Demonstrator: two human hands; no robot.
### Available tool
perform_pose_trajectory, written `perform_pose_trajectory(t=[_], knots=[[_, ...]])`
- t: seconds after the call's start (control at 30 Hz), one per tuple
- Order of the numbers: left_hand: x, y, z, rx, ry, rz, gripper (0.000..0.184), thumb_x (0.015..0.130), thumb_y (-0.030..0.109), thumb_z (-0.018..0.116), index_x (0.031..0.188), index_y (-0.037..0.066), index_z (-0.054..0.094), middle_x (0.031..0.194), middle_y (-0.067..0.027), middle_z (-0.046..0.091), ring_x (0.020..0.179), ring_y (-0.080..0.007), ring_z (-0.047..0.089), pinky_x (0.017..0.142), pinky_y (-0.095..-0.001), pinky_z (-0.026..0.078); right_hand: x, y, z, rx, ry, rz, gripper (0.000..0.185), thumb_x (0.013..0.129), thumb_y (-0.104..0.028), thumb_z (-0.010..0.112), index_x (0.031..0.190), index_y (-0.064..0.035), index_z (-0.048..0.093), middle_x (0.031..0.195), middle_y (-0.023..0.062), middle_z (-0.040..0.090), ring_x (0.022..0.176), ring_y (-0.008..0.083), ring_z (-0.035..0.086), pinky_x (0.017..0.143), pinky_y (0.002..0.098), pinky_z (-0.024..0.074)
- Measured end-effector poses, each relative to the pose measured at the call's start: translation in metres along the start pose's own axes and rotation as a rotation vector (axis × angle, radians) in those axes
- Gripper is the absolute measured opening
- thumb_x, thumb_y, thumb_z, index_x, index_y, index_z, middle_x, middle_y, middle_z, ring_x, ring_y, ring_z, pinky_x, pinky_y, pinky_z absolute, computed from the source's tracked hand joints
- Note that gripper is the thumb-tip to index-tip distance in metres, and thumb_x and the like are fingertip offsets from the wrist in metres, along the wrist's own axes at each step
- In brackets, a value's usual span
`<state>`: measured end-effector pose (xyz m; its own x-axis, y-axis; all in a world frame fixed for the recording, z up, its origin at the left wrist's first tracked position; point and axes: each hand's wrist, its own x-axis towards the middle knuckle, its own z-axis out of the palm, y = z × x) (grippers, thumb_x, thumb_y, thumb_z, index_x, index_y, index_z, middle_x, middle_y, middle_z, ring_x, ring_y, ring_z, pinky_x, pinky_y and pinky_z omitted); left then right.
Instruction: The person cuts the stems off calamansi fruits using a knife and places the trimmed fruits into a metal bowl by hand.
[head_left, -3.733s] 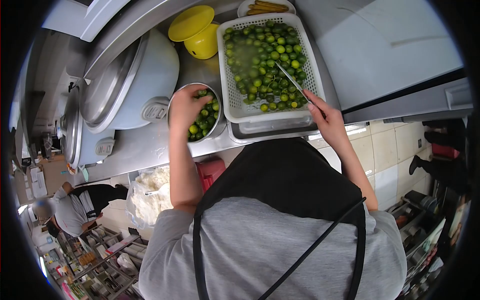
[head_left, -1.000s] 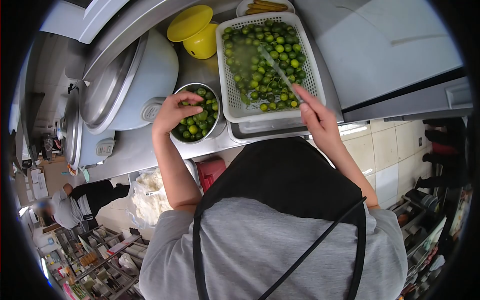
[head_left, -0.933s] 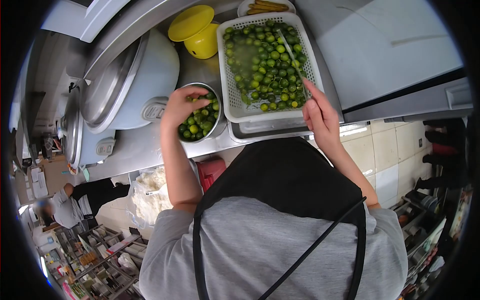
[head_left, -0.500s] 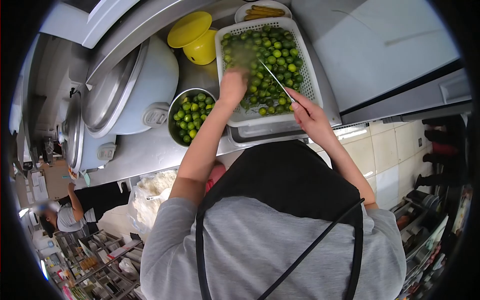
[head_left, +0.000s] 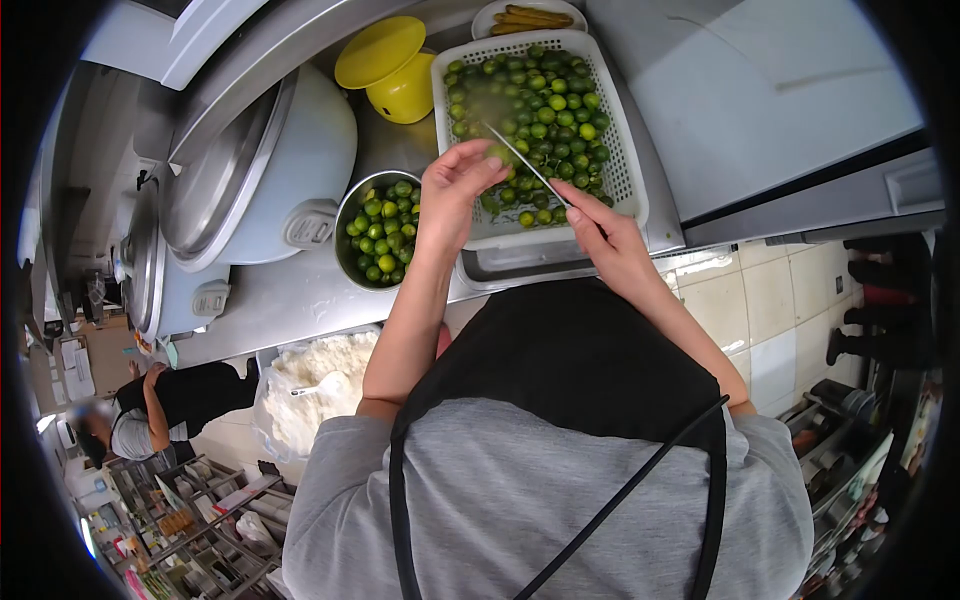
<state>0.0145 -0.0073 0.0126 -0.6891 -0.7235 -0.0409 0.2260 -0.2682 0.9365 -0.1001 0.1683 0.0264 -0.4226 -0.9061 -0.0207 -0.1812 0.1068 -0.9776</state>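
Observation:
My left hand (head_left: 455,190) is closed, pinching a small green lime (head_left: 497,153) between thumb and fingertips. In my right hand (head_left: 605,232) is a thin knife (head_left: 527,165), its blade slanting up and left to beside that lime. Whether the blade touches it I cannot tell. Both hands are over the near part of a white perforated basket (head_left: 627,165) of loose green limes (head_left: 560,103). Left of my left forearm stands a round steel bowl (head_left: 347,262) holding more limes (head_left: 385,232).
Behind the bowl is a yellow container (head_left: 400,92). Large rice cookers (head_left: 322,150) line the left counter. A plate (head_left: 484,22) of brown sticks sits behind the basket, with a metal tray (head_left: 500,262) beneath it. Below left are a bag of white grains (head_left: 300,380) and another person (head_left: 150,410).
My left hand has risen slightly and turned, now showing a lime in its fingertips. The knife and my right hand have shifted a little left.

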Motion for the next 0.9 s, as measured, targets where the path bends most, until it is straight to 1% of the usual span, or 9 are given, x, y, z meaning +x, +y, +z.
perform_pose_trajectory(t=[0.17, 0.23, 0.4, 0.47, 0.5, 0.57, 0.73, 0.83, 0.9], knots=[[-0.002, 0.0, -0.001, -0.062, -0.035, -0.012, 0.022, 0.083, 0.001, 0.057, 0.104, -0.004, 0.056, 0.095, -0.0099, 0.061, 0.088, -0.0162, 0.06, 0.083, -0.0319, 0.05, 0.007, 0.011, -0.001, 0.031, 0.004, 0.069, 0.034, 0.093, -0.021, 0.045, 0.124, -0.007, 0.05, 0.117, 0.015, 0.057, 0.106, 0.0212, 0.056, 0.09, 0.0278, 0.0397], [-0.007, 0.01, 0.007, -0.116, -0.157, 0.03, 0.023, 0.083, 0.002, 0.057, 0.105, -0.004, 0.056, 0.095, -0.0105, 0.061, 0.089, -0.0159, 0.06, 0.084, -0.0322, 0.05, 0.008, 0.026, -0.004, 0.03, 0.034, 0.102, 0.034, 0.093, -0.021, 0.045, 0.124, -0.0073, 0.049, 0.117, 0.0149, 0.057, 0.107, 0.0211, 0.056, 0.09, 0.0277, 0.0396], [-0.001, 0.006, 0.008, -0.04, -0.113, 0.045, 0.025, 0.081, -0.001, 0.059, 0.106, -0.003, 0.056, 0.096, -0.0109, 0.061, 0.089, -0.0161, 0.059, 0.085, -0.0317, 0.049, 0.003, 0.015, -0.006, -0.008, 0.084, 0.047, 0.034, 0.093, -0.021, 0.046, 0.124, -0.0089, 0.05, 0.115, 0.0154, 0.058, 0.103, 0.0215, 0.058, 0.088, 0.0283, 0.0415], [0.002, -0.001, 0.006, 0.004, -0.088, 0.048, 0.025, 0.081, -0.002, 0.059, 0.105, -0.003, 0.056, 0.095, -0.0105, 0.061, 0.089, -0.016, 0.059, 0.086, -0.0316, 0.049, -0.002, 0.006, -0.003, -0.084, 0.099, -0.127, 0.033, 0.092, -0.02, 0.047, 0.123, -0.0105, 0.051, 0.109, 0.0169, 0.06, 0.095, 0.0245, 0.061, 0.082, 0.0298, 0.0449], [0.003, -0.004, 0.005, 0.004, -0.05, 0.087, 0.025, 0.08, -0.003, 0.06, 0.105, -0.003, 0.056, 0.094, -0.0095, 0.061, 0.088, -0.0149, 0.059, 0.084, -0.0303, 0.049, -0.004, 0.004, -0.001, -0.081, 0.101, -0.127, 0.033, 0.092, -0.02, 0.047, 0.123, -0.0105, 0.051, 0.109, 0.0169, 0.06, 0.095, 0.0245, 0.061, 0.082, 0.0298, 0.0449], [0.005, -0.003, 0.005, 0.003, -0.013, 0.124, 0.025, 0.079, -0.003, 0.06, 0.104, -0.003, 0.057, 0.092, -0.0086, 0.061, 0.086, -0.0139, 0.059, 0.083, -0.029, 0.049, -0.008, 0.002, 0.0, -0.121, 0.09, -0.196, 0.033, 0.091, -0.019, 0.049, 0.123, -0.011, 0.052, 0.103, 0.0179, 0.062, 0.086, 0.0282, 0.063, 0.076, 0.0314, 0.0468], [0.003, 0.002, 0.009, 0.123, 0.056, 0.169, 0.024, 0.076, -0.004, 0.064, 0.099, -0.002, 0.057, 0.088, -0.0055, 0.061, 0.081, -0.0101, 0.057, 0.075, -0.0228, 0.047, -0.009, 0.0, 0.0, -0.174, 0.103, -0.155, 0.032, 0.09, -0.019, 0.049, 0.121, -0.0107, 0.052, 0.1, 0.0178, 0.063, 0.084, 0.0305, 0.062, 0.074, 0.0323, 0.0471], [-0.007, -0.001, 0.022, 0.108, -0.015, 0.121, 0.023, 0.075, -0.005, 0.065, 0.097, -0.002, 0.057, 0.087, -0.0047, 0.06, 0.081, -0.01, 0.057, 0.075, -0.0221, 0.047, 0.001, -0.002, -0.001, -0.193, 0.102, -0.127, 0.032, 0.09, -0.019, 0.049, 0.121, -0.0108, 0.053, 0.099, 0.0178, 0.063, 0.083, 0.0303, 0.062, 0.073, 0.0328, 0.0472], [-0.009, -0.002, 0.023, 0.115, -0.019, 0.115, 0.021, 0.077, -0.004, 0.064, 0.096, -0.001, 0.057, 0.087, -0.0043, 0.06, 0.081, -0.0107, 0.058, 0.078, -0.0244, 0.048, 0.006, -0.002, 0.001, -0.189, 0.101, -0.124, 0.032, 0.09, -0.019, 0.049, 0.121, -0.011, 0.053, 0.099, 0.018, 0.063, 0.083, 0.0302, 0.062, 0.073, 0.0332, 0.0471]])
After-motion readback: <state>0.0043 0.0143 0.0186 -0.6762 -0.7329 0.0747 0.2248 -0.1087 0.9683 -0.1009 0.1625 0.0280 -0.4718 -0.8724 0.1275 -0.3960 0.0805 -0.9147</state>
